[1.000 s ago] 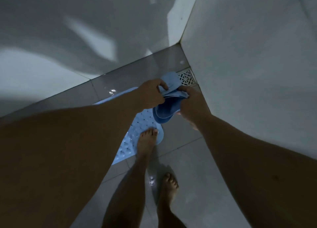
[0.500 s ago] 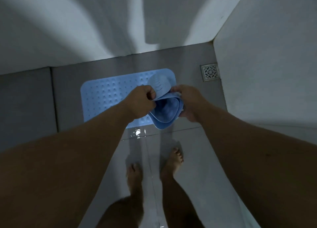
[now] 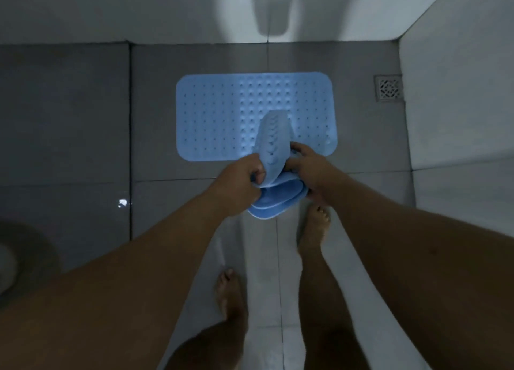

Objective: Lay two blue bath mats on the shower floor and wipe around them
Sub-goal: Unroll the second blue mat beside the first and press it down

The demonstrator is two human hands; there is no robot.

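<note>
The folded blue mat [image 3: 274,187] is held above the floor between both hands, near the person's bare feet [image 3: 230,291]; its layers bulge below the grip and one flap stands up between the hands. The left hand [image 3: 236,184] has its fingers curled shut on the mat's left edge. The right hand [image 3: 310,172] pinches the right side, though the mat hides its fingertips. Both forearms run off the bottom edge. Beyond the hands, the flat blue mat [image 3: 222,116] lies on the grey floor tiles [image 3: 155,113], its near edge partly covered. A floor drain [image 3: 388,88] sits in the far right corner, apparently dry, though dim light makes that uncertain.
</note>
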